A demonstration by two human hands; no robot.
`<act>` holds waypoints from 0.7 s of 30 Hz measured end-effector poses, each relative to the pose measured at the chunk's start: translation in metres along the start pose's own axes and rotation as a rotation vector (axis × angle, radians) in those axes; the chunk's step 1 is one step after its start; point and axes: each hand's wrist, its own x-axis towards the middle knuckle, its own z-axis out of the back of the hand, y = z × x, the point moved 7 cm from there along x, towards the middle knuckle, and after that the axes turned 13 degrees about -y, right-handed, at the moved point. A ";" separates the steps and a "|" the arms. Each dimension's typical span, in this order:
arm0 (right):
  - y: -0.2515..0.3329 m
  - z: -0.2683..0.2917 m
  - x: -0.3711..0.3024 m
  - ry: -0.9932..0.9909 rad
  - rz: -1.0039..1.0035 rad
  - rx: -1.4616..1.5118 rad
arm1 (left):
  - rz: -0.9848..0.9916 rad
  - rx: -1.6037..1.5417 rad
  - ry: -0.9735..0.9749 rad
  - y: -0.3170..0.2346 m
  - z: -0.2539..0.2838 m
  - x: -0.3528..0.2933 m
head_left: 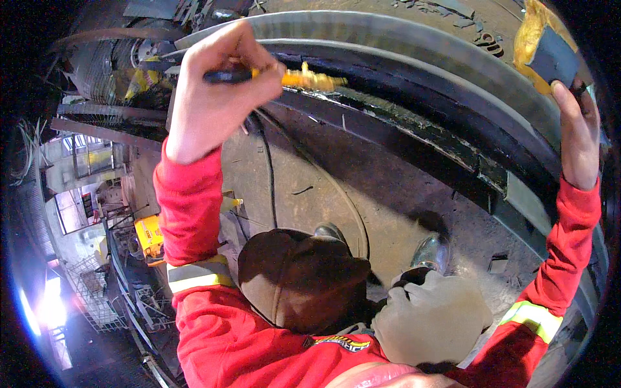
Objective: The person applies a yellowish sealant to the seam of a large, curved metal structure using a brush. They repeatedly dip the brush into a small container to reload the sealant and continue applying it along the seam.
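Note:
At the upper left, my left hand [223, 84] is closed round a slim yellow-and-black tool [310, 80]. Its dark end shows at the palm and its yellow end points right, just over the edge of a long curved steel beam [414, 81]. Motion blur hides what kind of tool it is. At the far upper right, the thumb and fingers of my right hand [577, 132] grip a dark, flat, squarish piece with a rough yellow-brown border [555, 59]. Its kind is unclear, and it is held above the beam's right end.
Dark cables [336, 187] run over the concrete floor between the beam and my boots [432, 251]. A yellow machine [149, 238] stands at left, near wire mesh and metal frames. Scrap metal pieces [491, 44] lie beyond the beam. Bright light glares at lower left.

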 end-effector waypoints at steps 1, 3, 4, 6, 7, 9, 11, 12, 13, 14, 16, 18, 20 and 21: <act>0.001 0.000 0.000 0.018 0.019 -0.036 | -0.073 0.088 0.020 -0.001 -0.005 0.008; 0.004 0.001 0.002 0.075 0.104 -0.132 | -0.196 0.192 0.136 -0.011 -0.022 0.010; 0.005 0.002 0.002 0.086 0.136 -0.164 | -0.260 0.241 0.198 -0.016 -0.035 0.009; 0.009 -0.001 0.004 0.040 0.114 -0.130 | -0.280 0.198 0.195 -0.028 -0.051 0.008; 0.009 -0.003 0.004 0.013 0.079 -0.100 | -0.225 0.145 0.195 -0.034 -0.057 0.011; 0.003 -0.005 0.001 -0.037 -0.062 -0.003 | -0.027 -0.052 0.202 -0.036 -0.061 0.015; -0.009 0.003 0.001 -0.063 -0.154 0.056 | 0.046 -0.149 0.149 -0.034 -0.054 0.015; -0.014 0.006 0.000 -0.070 -0.191 0.074 | 0.040 -0.204 0.128 -0.029 -0.049 0.012; -0.016 0.006 0.000 -0.081 -0.210 0.062 | 0.052 -0.173 0.072 -0.021 -0.044 0.006; -0.016 0.006 0.001 -0.092 -0.230 0.048 | 0.063 -0.145 0.016 -0.011 -0.039 0.000; -0.009 0.001 0.002 -0.092 -0.201 0.033 | 0.057 -0.065 -0.124 0.012 -0.016 -0.014; -0.003 -0.004 0.002 -0.070 -0.114 0.017 | 0.093 -0.011 -0.273 0.026 0.002 -0.037; -0.005 0.001 0.003 -0.057 -0.032 -0.029 | 0.005 0.001 -0.400 0.020 0.015 -0.057; -0.007 0.002 0.003 -0.060 -0.027 -0.014 | 0.012 -0.044 -0.450 0.017 0.014 -0.068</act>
